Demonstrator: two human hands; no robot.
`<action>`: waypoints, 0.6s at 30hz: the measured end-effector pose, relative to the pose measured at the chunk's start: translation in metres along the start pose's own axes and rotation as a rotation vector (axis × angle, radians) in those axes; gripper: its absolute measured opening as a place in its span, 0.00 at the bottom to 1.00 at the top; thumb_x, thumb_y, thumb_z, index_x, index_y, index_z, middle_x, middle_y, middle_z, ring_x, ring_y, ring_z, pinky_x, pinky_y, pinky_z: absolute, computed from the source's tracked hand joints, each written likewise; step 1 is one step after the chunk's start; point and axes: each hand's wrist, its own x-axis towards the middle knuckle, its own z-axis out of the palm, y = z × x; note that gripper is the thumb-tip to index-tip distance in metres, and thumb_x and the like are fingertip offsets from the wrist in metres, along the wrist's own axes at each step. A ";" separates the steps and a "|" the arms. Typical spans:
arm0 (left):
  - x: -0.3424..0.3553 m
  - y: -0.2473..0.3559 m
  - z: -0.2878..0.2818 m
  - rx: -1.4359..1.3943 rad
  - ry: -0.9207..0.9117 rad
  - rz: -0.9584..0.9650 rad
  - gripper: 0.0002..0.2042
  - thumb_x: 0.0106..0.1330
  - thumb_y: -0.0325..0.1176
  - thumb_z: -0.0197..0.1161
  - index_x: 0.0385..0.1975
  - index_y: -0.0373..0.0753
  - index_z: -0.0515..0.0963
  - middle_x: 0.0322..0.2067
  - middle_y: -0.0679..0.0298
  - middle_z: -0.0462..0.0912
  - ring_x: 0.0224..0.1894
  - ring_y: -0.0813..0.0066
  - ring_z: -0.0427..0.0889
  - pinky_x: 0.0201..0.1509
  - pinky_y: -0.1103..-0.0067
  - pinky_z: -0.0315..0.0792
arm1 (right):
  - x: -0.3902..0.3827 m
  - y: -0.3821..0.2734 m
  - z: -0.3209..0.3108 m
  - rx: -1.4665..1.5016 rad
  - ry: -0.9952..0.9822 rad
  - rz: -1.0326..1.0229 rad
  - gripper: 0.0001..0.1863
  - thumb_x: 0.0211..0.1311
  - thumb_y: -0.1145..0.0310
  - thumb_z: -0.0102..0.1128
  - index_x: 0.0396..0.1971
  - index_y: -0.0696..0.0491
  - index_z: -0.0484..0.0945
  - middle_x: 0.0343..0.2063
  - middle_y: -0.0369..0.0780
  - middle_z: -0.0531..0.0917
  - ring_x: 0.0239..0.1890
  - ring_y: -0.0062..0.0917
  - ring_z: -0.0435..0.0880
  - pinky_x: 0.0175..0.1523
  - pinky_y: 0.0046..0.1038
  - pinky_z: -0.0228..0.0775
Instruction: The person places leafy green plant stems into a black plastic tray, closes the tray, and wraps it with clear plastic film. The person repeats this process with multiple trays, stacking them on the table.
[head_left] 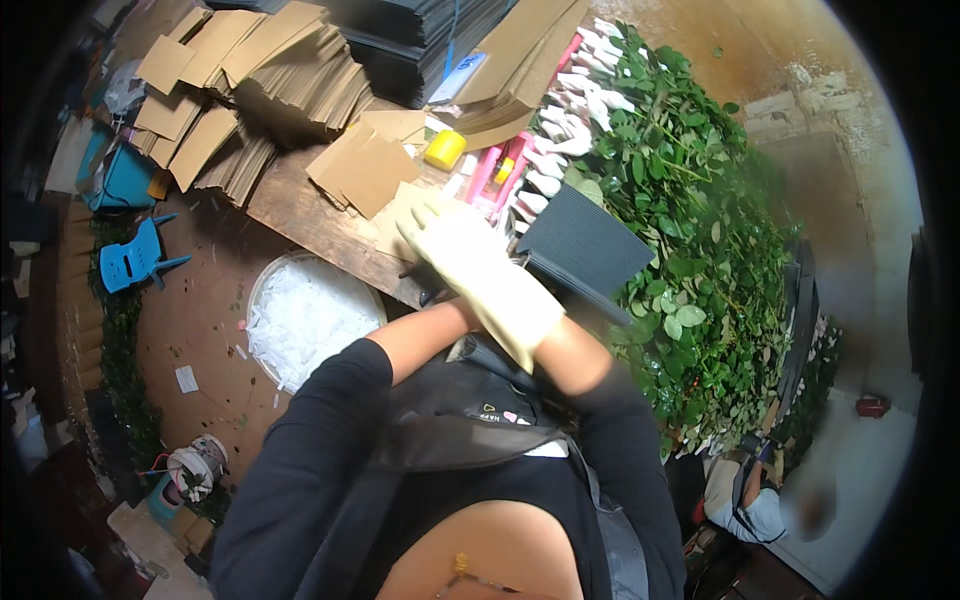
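— Where is the cream-coloured rubber glove (505, 290)?
— On the right hand (450, 240), covering its fingers; the tips point toward the upper left, just beside flat tan cardboard pieces (365, 170) on the brown wooden table (290, 208).
— Are those fingers gripping anything?
— They look extended and close together; I can't tell whether they grasp something.
— And the arms?
— The right forearm (572, 355) slants up leftward, crossing the left wrist (455, 318). The left hand is hidden behind the glove, so its fingers can't be judged.
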 end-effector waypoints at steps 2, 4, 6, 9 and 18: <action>0.001 0.000 0.002 0.060 -0.056 0.012 0.39 0.68 0.63 0.54 0.73 0.42 0.62 0.73 0.53 0.62 0.75 0.52 0.58 0.79 0.58 0.49 | 0.032 0.005 0.075 -0.007 0.049 0.102 0.15 0.65 0.65 0.54 0.49 0.50 0.80 0.49 0.43 0.82 0.56 0.37 0.79 0.61 0.40 0.71; 0.001 -0.002 0.006 0.078 -0.084 0.015 0.38 0.70 0.61 0.53 0.73 0.42 0.62 0.72 0.53 0.63 0.74 0.53 0.60 0.79 0.60 0.50 | 0.038 0.012 0.114 -0.029 0.036 0.120 0.17 0.64 0.64 0.55 0.51 0.51 0.80 0.50 0.44 0.81 0.58 0.37 0.78 0.62 0.42 0.70; -0.003 -0.002 0.007 0.092 -0.088 0.003 0.37 0.71 0.60 0.51 0.73 0.41 0.62 0.72 0.52 0.64 0.74 0.55 0.61 0.79 0.61 0.51 | 0.043 0.010 0.117 -0.069 -0.033 0.026 0.18 0.65 0.63 0.54 0.52 0.52 0.80 0.50 0.44 0.80 0.58 0.38 0.78 0.64 0.45 0.68; -0.002 -0.007 0.011 0.104 -0.114 0.044 0.35 0.74 0.58 0.49 0.73 0.40 0.62 0.71 0.52 0.65 0.73 0.57 0.63 0.78 0.63 0.52 | 0.035 0.001 0.088 0.133 -0.161 0.227 0.19 0.66 0.61 0.53 0.53 0.52 0.80 0.52 0.45 0.81 0.60 0.38 0.77 0.66 0.45 0.66; 0.002 0.034 -0.062 -0.255 -0.233 -0.231 0.38 0.62 0.58 0.65 0.69 0.45 0.68 0.70 0.55 0.68 0.75 0.56 0.61 0.79 0.60 0.52 | -0.095 0.006 -0.088 0.564 0.224 0.256 0.19 0.60 0.68 0.65 0.52 0.50 0.84 0.32 0.44 0.88 0.27 0.38 0.85 0.36 0.37 0.78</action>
